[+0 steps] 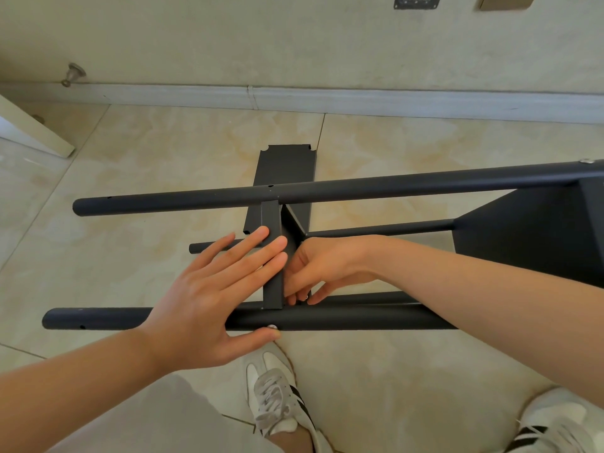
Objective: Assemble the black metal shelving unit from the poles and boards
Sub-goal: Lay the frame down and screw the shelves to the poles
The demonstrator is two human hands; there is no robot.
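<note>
Black board under the spread left hand; right hand pinches a small fastener beside it.

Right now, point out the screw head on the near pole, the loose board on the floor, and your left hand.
screw head [272, 326]: head view, its silver top.
loose board [287, 166]: head view, its flat far end.
left hand [199, 299]: head view, back of the hand.

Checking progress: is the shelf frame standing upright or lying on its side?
On its side: the near pole and far pole run level above the floor, with the middle board on edge between them.
</note>
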